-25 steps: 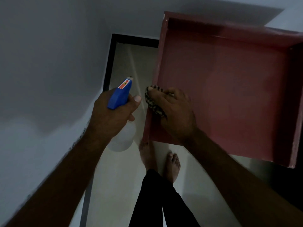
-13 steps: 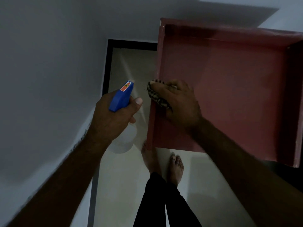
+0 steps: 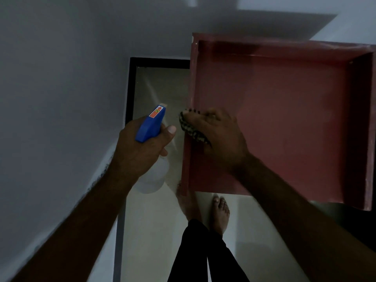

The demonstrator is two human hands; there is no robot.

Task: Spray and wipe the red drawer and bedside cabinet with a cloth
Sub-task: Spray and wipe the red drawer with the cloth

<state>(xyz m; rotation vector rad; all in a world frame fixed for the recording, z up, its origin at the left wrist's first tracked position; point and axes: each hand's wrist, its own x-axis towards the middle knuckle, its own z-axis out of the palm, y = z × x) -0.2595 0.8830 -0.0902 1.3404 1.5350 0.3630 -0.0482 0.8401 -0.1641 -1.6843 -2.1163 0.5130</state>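
The red drawer [image 3: 284, 123] stands pulled out at the upper right, and I look down into its bare inside. My right hand [image 3: 217, 135] grips a dark checked cloth [image 3: 191, 129] over the drawer's left side wall, with the fingers inside the drawer. My left hand [image 3: 142, 147] holds a spray bottle [image 3: 151, 124] with a blue head and a clear body just left of the drawer, its nozzle pointing away from me. The bedside cabinet is not clearly seen.
A grey wall [image 3: 61, 88] runs close along the left, with a dark skirting strip [image 3: 129, 92] at the floor. The pale tiled floor [image 3: 158, 241] lies below. My bare feet [image 3: 219, 212] and dark trouser legs stand under the drawer's near edge.
My right hand and the cloth have slid along the drawer's left wall, away from me. The left hand keeps the bottle beside it. The view has tilted a little.
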